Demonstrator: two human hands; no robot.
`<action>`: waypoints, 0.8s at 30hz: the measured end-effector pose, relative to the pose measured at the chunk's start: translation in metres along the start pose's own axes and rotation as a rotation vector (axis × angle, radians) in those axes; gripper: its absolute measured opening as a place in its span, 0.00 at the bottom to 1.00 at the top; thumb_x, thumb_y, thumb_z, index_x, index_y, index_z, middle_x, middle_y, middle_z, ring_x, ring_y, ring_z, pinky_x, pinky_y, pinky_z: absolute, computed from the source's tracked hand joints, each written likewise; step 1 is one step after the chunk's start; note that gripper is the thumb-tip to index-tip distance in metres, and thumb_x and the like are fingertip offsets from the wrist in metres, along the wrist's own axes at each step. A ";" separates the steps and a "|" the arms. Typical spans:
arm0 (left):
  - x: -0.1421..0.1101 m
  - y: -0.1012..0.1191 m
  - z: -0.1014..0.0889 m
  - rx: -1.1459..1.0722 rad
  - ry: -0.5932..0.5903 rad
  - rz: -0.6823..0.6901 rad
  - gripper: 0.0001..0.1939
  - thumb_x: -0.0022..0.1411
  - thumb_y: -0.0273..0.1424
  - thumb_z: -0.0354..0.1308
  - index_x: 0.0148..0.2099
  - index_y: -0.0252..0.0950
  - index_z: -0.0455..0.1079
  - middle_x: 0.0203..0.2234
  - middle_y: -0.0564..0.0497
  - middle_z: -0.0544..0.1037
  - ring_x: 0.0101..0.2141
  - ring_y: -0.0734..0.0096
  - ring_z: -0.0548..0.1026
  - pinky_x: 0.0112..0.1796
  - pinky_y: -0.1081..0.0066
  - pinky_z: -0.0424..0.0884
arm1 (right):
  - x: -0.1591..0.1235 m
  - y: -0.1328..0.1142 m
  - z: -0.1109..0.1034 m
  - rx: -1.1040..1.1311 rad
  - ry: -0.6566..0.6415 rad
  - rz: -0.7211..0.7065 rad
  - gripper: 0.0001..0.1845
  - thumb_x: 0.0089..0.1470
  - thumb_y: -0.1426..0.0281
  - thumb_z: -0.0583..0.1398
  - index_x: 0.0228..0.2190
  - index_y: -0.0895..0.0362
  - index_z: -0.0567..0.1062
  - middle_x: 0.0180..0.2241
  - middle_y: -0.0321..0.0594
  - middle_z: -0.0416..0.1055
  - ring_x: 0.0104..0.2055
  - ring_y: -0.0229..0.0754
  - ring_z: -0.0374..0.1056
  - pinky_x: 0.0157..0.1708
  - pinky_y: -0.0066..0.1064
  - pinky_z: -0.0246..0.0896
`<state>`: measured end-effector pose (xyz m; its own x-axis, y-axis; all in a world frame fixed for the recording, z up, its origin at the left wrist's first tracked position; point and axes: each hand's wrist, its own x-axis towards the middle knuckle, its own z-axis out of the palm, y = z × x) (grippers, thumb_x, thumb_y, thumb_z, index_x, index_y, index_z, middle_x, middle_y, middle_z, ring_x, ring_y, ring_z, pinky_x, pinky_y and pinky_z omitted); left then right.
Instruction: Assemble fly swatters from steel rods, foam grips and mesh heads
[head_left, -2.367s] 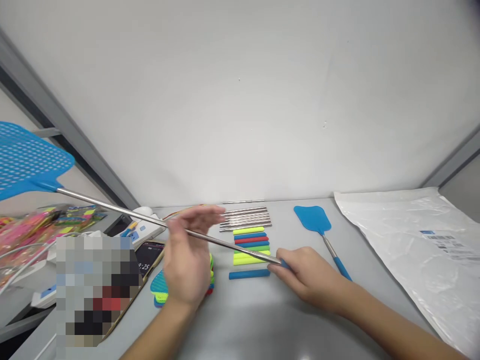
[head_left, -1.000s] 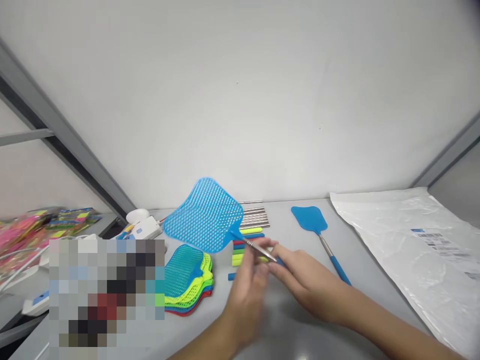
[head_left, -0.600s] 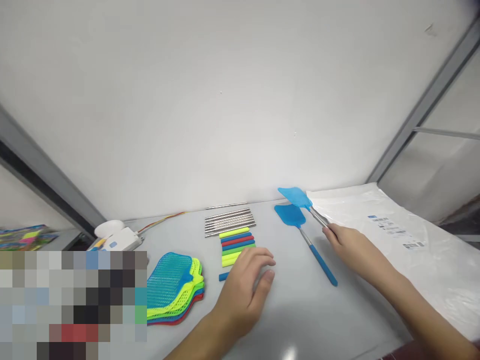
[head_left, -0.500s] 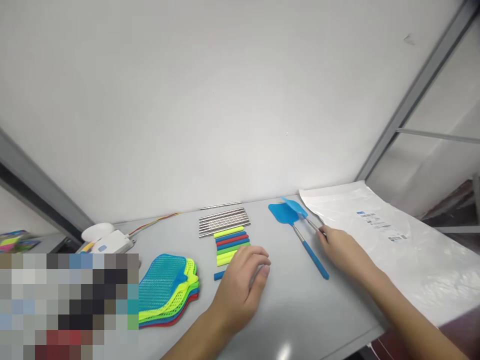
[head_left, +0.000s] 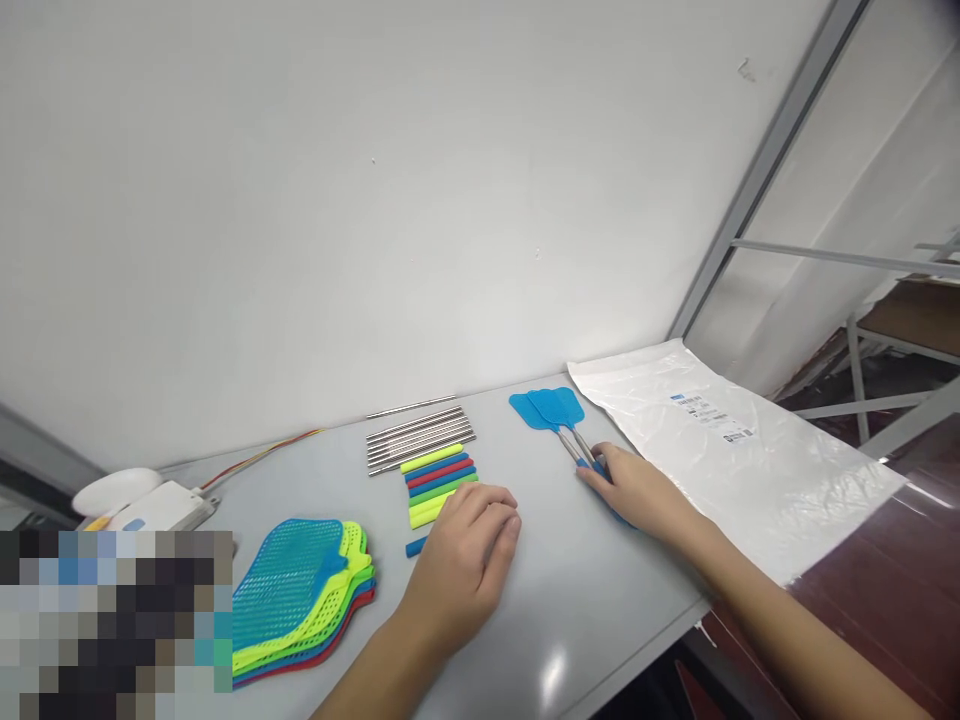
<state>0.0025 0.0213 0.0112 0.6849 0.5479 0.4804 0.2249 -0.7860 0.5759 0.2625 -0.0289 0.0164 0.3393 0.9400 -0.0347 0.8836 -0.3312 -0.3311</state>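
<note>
My right hand [head_left: 634, 485] is closed around the blue grip of a fly swatter at the right of the table. Two blue fly swatters [head_left: 551, 408] lie side by side there, their heads overlapping and pointing to the wall. My palm and fingers hide most of both grips. My left hand [head_left: 469, 545] rests loosely curled with nothing visible in it, the thumb a little apart from the fingers. It partly covers a row of coloured handle tubes [head_left: 441, 477] in yellow, blue, red and green. Behind them lie several thin metal rods [head_left: 420, 438].
At the left is a stack of mesh swatter heads [head_left: 296, 580], blue on top. A white device [head_left: 161, 508] with coloured wires and a white round dish [head_left: 116, 490] stand behind it. A white plastic bag [head_left: 720, 450] covers the table's right side. A wall [head_left: 375, 250] rises behind.
My right hand has brought the second fly swatter down beside the first, and their heads now lie flat. My left hand stays by the tubes. The view has shifted to the right.
</note>
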 end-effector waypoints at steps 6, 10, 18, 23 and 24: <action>0.002 -0.002 0.001 0.025 0.001 -0.004 0.07 0.68 0.28 0.47 0.40 0.38 0.67 0.40 0.46 0.72 0.42 0.62 0.68 0.44 0.61 0.65 | 0.008 -0.007 0.009 -0.003 0.019 -0.030 0.17 0.62 0.64 0.49 0.48 0.59 0.67 0.46 0.50 0.70 0.40 0.48 0.70 0.34 0.33 0.54; 0.002 -0.003 0.000 0.020 0.012 -0.020 0.08 0.68 0.28 0.47 0.40 0.38 0.67 0.41 0.47 0.72 0.42 0.63 0.68 0.44 0.62 0.65 | 0.013 -0.008 0.011 0.016 0.023 -0.032 0.20 0.61 0.63 0.50 0.51 0.60 0.65 0.49 0.53 0.68 0.44 0.51 0.69 0.38 0.34 0.55; 0.002 -0.004 0.002 0.001 -0.007 -0.027 0.08 0.68 0.26 0.47 0.41 0.38 0.66 0.42 0.48 0.71 0.44 0.65 0.66 0.46 0.63 0.64 | -0.006 0.023 -0.011 0.133 -0.062 0.006 0.19 0.64 0.57 0.44 0.40 0.54 0.70 0.38 0.43 0.74 0.38 0.46 0.70 0.36 0.34 0.59; 0.001 -0.004 0.002 0.012 -0.009 -0.004 0.07 0.68 0.26 0.47 0.41 0.38 0.66 0.41 0.49 0.71 0.43 0.65 0.66 0.46 0.63 0.64 | -0.028 0.037 -0.017 0.225 -0.127 -0.056 0.17 0.62 0.56 0.49 0.45 0.52 0.68 0.33 0.39 0.72 0.34 0.45 0.69 0.36 0.35 0.59; 0.001 -0.004 0.002 0.014 -0.008 -0.002 0.07 0.68 0.26 0.47 0.41 0.38 0.66 0.41 0.49 0.72 0.43 0.65 0.66 0.45 0.63 0.63 | -0.032 0.037 -0.016 0.235 -0.129 -0.069 0.19 0.62 0.55 0.49 0.48 0.52 0.66 0.32 0.38 0.72 0.34 0.45 0.69 0.36 0.35 0.59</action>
<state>0.0035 0.0249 0.0082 0.6897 0.5476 0.4737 0.2364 -0.7887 0.5675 0.2899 -0.0722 0.0199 0.2239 0.9672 -0.1197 0.7989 -0.2525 -0.5458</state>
